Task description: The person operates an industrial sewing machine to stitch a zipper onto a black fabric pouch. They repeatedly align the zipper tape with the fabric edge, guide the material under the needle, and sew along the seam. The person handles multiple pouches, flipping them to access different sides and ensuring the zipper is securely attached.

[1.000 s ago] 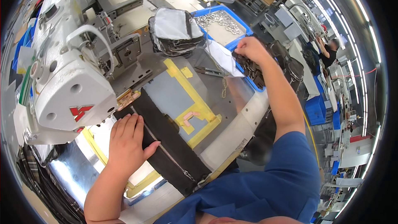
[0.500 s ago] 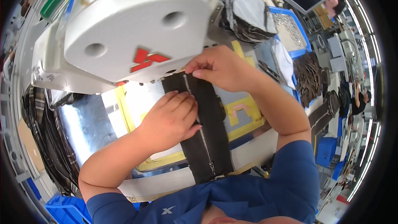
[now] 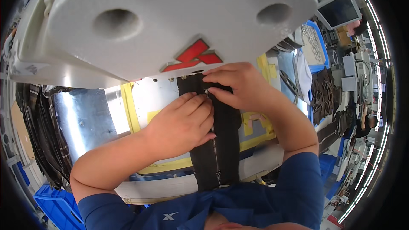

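Observation:
A long black fabric strip with a metal zipper (image 3: 214,153) runs from beneath the white machine head (image 3: 170,38) toward my body. Near the bottom of the strip sits the zipper's slider (image 3: 219,173). My left hand (image 3: 183,121) lies over the strip's left half, fingers resting along the zipper teeth and thumb stretched across them. Close under the machine head, my right hand (image 3: 236,87) touches the strip's far end, with thumb and forefinger apart and black cloth showing between them. The machine head hides whatever lies beyond that end.
Yellow tape (image 3: 130,106) marks the work plate around the strip. Dark plaid cloth (image 3: 44,132) is piled at the left, above a blue crate (image 3: 59,206). To the right stand a blue tray (image 3: 326,55) of metal pieces, a heap of brown pieces (image 3: 322,96) and a monitor (image 3: 338,10).
The machine head looms larger and covers more of the view. My right thumb and forefinger have parted from a pinch. My left hand stays on the strip.

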